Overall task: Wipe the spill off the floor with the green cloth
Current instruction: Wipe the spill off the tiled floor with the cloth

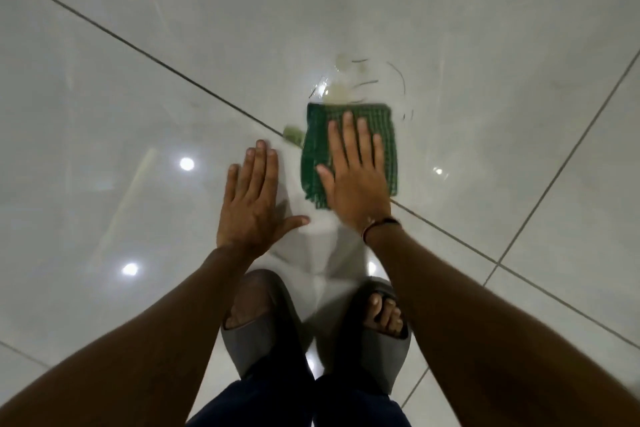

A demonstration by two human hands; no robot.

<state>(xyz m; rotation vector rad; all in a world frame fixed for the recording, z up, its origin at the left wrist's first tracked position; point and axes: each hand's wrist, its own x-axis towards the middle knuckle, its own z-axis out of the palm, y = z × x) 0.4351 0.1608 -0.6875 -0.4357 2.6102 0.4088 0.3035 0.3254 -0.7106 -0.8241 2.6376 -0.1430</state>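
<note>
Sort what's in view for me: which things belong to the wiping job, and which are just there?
Part of the job:
- green cloth, flat on the floor under the right hand
- spill, wet patch just beyond the cloth
- small yellowish smear on the grout line left of the cloth

Just there:
- left hand, spread on bare tile
- grey slippers
- wrist band

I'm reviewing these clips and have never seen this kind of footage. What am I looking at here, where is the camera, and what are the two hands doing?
There is no machine: a person wears one wide-angle camera on the head, looking down at their own arms and grey slippers. The surface is a glossy pale tiled floor. The right hand lies flat on a green checked cloth, pressing it down rather than gripping it. Just beyond the cloth's far edge sits a clear, slightly yellowish puddle. The left hand rests open on the bare floor beside the cloth, holding nothing.
</note>
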